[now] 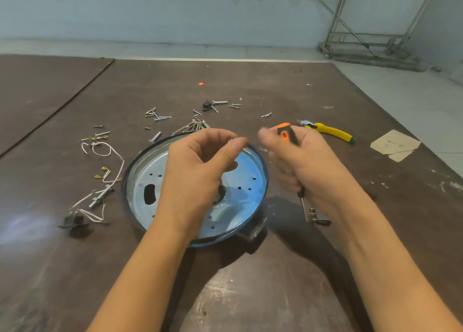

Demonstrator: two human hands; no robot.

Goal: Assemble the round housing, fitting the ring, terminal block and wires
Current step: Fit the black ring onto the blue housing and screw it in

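Round housing [140, 178] is lying mid-surface, seemingly barely begun, with wires [110, 153] and terminal block [73, 222] lying loose toward the left edge, left hand [198, 171] pinching a small screw [238, 141], right hand [305, 166] gripping a screwdriver [285, 132].

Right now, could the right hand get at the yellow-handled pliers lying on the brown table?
Probably yes: the yellow-handled pliers lie just beyond the right hand with nothing lying between, though it grips an orange-and-black screwdriver.

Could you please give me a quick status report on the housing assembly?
Left hand pinches a small metal part above the round housing. Right hand grips the screwdriver, tip down. White wires lie loose left of housing, unfitted.
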